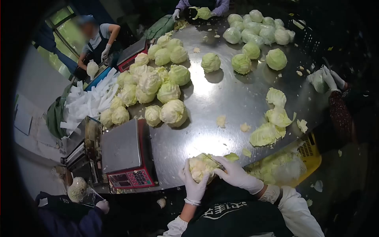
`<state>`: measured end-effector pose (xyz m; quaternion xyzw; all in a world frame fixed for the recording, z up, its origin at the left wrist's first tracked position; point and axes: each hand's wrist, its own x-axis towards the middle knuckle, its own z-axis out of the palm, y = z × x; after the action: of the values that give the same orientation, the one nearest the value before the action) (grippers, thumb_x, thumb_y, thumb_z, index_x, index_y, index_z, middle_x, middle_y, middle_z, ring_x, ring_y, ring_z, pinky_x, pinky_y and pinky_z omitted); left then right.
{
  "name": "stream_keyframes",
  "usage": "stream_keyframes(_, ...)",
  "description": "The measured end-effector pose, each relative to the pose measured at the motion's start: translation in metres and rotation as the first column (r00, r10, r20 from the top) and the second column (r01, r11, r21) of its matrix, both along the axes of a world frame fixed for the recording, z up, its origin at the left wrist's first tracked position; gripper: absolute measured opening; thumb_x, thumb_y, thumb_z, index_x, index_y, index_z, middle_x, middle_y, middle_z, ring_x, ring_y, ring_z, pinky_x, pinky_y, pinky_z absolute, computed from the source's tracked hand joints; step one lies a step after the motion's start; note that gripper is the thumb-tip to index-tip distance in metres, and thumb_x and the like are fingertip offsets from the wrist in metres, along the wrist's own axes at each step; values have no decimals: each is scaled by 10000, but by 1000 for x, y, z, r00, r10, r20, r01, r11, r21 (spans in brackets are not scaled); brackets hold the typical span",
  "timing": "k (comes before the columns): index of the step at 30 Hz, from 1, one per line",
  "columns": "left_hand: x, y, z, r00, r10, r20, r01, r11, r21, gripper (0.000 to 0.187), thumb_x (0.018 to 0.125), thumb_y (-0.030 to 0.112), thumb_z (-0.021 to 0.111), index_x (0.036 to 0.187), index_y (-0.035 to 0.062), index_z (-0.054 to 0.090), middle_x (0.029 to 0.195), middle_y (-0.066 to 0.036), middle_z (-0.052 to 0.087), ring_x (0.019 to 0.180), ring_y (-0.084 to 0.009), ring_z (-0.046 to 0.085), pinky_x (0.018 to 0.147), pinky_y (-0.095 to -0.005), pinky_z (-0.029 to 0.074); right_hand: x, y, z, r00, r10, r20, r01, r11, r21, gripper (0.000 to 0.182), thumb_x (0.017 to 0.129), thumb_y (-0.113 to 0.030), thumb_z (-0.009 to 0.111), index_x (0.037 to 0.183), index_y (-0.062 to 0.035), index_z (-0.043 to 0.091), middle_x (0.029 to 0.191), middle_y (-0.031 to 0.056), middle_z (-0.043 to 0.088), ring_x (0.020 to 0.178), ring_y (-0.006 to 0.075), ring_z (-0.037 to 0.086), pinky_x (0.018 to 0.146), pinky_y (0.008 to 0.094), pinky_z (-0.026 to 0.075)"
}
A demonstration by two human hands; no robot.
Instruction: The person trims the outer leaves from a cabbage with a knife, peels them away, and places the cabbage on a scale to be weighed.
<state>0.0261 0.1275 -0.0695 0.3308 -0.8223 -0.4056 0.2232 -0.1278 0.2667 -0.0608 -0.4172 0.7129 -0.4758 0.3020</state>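
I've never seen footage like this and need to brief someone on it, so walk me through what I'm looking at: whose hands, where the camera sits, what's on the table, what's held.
The single picture comes from a camera worn on a person's head, looking down and forward. The two white-gloved hands at the bottom belong to that person. The left hand cups a cabbage at the table's near edge; the right hand rests on top of it, and a thin blade may show there, but it is too small to be sure.

The round steel table carries a pile of trimmed cabbages, a second pile at the far side, and loose leaves. A weighing scale stands at the left. A yellow crate of leaves sits at the right. Other gloved people work around the table.
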Motion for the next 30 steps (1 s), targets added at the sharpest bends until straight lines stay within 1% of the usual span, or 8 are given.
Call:
stream_keyframes(2,-4,-6,-4,999,-19,-37,22,996,85,971,815,255,857,1556,-12,290,1426,-237,405,1340,-342,435,1156,-423,352,-5,12,5,998,38,-46,-36,998,53,591,1013,-321,566,1512,-46,408,1446,224,529,1184,383,625,985,439,507)
stream_keyframes(3,-7,-9,-8,981,35,-189,32,941,337,1030,774,201,893,1555,-17,258,1426,-213,408,1325,-314,458,1131,-407,390,-7,17,7,993,73,-96,-64,993,96,580,1021,-314,549,1516,-51,402,1463,225,515,1195,391,616,987,440,508)
stream_keyframes(6,-22,-5,-1,950,76,-303,48,923,381,941,763,94,875,1502,-6,301,1364,-147,449,1230,-235,510,1066,-354,449,-6,26,10,934,50,-355,-1,991,136,567,1024,-293,530,1525,-63,395,1499,198,490,1095,394,653,917,453,537)
stream_keyframes(13,-27,-12,-12,973,45,-228,42,931,363,850,747,112,903,1381,-46,360,1334,-190,453,1226,-237,509,1058,-366,457,-11,15,7,894,105,-435,-28,983,180,562,1023,-272,515,1534,-73,389,1541,121,467,886,361,702,741,456,576)
stream_keyframes(22,-36,-19,-26,959,12,-283,89,935,342,700,803,84,844,1329,-36,398,1251,-156,523,1115,-206,572,981,-351,509,-26,-17,18,899,90,-428,23,968,250,532,1038,-283,497,1548,-174,392,1232,127,626,780,343,703,669,466,568)
stream_keyframes(25,-37,-10,-11,954,90,-285,55,884,464,725,774,147,870,1310,-38,418,1272,-198,522,1149,-268,568,1006,-402,493,-31,-26,17,892,75,-445,38,970,239,438,1037,-294,497,1448,-140,513,1106,154,677,774,350,703,654,470,563)
stream_keyframes(27,-36,1,-11,991,-106,-81,94,986,-140,791,715,234,903,1293,-48,444,1297,-247,506,1218,-362,528,1068,-459,437,-50,-38,3,919,-36,-393,159,945,286,361,1045,-326,465,1283,-107,624,1022,190,702,854,383,697,729,490,556)
stream_keyframes(30,-26,-7,-21,964,-211,-162,199,976,-85,863,692,274,910,1348,-37,444,1325,-234,488,1304,-395,462,1129,-482,370,-77,-35,-25,952,-83,-294,169,945,282,385,1052,-355,419,1176,-84,664,992,218,711,944,415,677,827,505,531)
